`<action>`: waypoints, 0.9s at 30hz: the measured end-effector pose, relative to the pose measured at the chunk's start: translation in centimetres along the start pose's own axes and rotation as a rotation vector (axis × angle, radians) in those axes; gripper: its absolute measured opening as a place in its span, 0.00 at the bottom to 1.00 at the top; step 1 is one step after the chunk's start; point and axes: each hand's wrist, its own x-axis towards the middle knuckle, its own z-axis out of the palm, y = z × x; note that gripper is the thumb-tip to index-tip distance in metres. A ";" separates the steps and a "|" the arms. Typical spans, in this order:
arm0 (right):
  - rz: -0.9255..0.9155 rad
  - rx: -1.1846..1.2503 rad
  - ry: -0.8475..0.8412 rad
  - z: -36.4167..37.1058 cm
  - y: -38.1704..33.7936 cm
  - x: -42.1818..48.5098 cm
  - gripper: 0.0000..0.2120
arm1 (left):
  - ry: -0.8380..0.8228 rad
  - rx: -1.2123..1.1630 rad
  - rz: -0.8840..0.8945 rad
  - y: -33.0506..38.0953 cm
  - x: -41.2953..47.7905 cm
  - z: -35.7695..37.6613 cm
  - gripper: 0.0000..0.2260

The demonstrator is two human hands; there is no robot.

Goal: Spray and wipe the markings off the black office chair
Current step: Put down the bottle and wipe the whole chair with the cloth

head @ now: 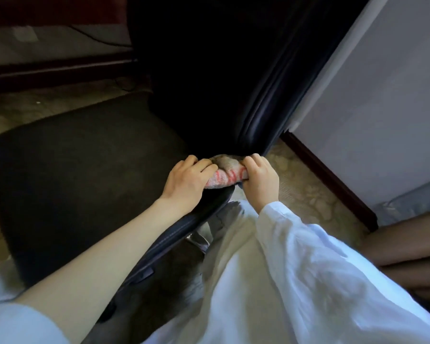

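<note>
The black office chair (85, 157) fills the left and centre, its dark fabric seat towards me and its backrest (209, 70) rising behind. A bunched cloth (225, 173), beige with pink-red stripes, is pressed where the seat's right rear edge meets the backrest. My left hand (186, 182) grips the cloth's left end, and my right hand (258, 182) grips its right end. The two hands are close together with curled fingers. No spray bottle is in view, and no markings show on the dark chair surface.
A pale wall (370, 95) with a dark red skirting board (333, 180) runs along the right. Patterned beige floor (308, 194) lies under the chair. A dark wooden furniture edge (60, 68) and a thin cable (97, 38) sit at the upper left.
</note>
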 end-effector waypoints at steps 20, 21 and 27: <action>0.609 0.433 0.089 6.4 -0.2 -1.8 0.20 | -0.304 0.031 0.093 -1.1 2.5 2.2 0.25; 0.657 0.462 0.090 6.2 0.0 -2.1 0.21 | -0.284 0.046 0.137 -0.8 3.0 2.2 0.24; 0.876 0.764 -0.025 6.9 1.8 -4.6 0.26 | -0.294 0.164 0.303 0.7 6.2 3.9 0.15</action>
